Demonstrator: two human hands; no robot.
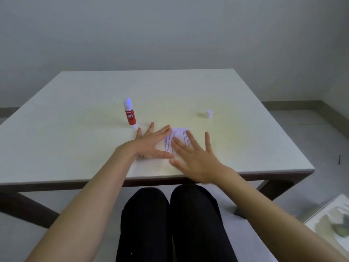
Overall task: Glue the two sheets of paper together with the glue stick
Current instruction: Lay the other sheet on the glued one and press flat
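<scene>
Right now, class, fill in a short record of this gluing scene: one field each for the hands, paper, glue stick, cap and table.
left hand: open, flat, fingers spread, pressing on the paper
right hand: open, flat, fingers spread, over the paper's right part
paper: white, printed text showing, lying flat near the table's front edge
glue stick: red and white, standing upright, uncapped, behind the left hand
cap: white, standing apart to the right
table: white top, dark legs

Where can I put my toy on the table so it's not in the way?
The far half of the table, behind the glue stick and the cap, is bare. So are the left and right sides. The near middle is crowded: both hands press flat on the paper.
</scene>
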